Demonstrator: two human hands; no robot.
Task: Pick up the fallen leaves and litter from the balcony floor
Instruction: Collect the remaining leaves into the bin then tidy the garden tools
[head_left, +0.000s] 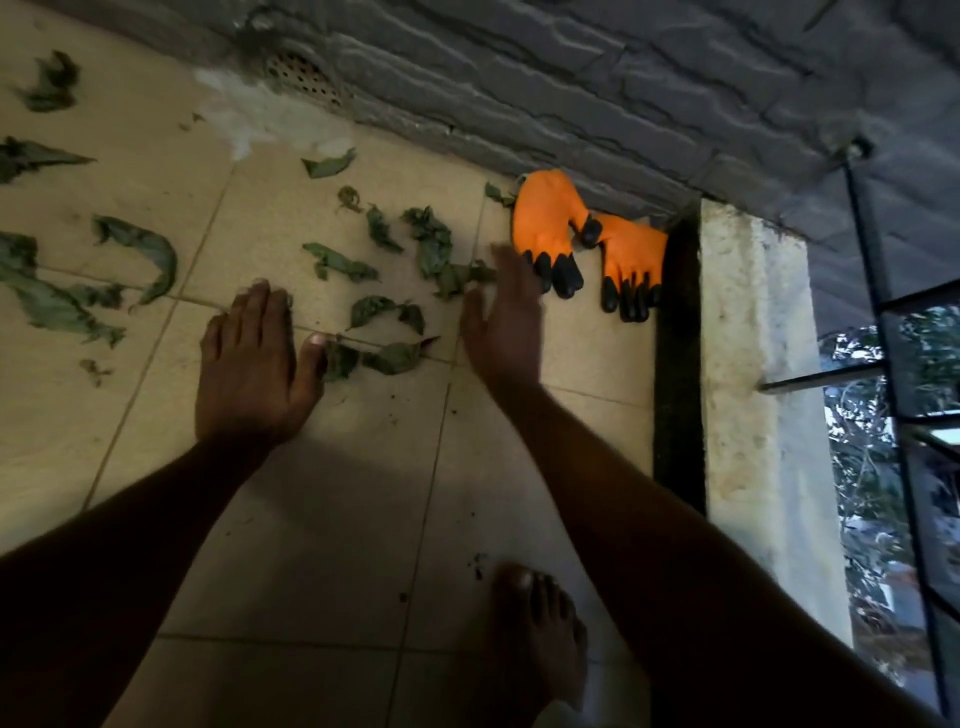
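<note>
The bare left hand (249, 369) is held palm down, fingers straight and close together, thumb set apart. The bare right hand (501, 327), blurred, has its fingers extended forward. The left forearm (130, 545) and right forearm (649, 519) reach forward, well apart.

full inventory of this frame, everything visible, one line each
leaves: a dozen or so, dull green and curled, scattered over the floor left and centre
gloves: two, orange with black fingertips, on the floor against the wall, beside the kerb
floor tiles: many, beige, whole floor
drain grate: one, perforated, at the foot of the wall, top left
wall: one, grey, stone-textured, along the top
kerb: one, pale, right edge of the floor
railing: one, dark metal, far right
foot: one, bare, bottom centre
left hand: one, fingers straight, among the leaves
right hand: one, open, blurred, next to the nearer glove's fingertips
</note>
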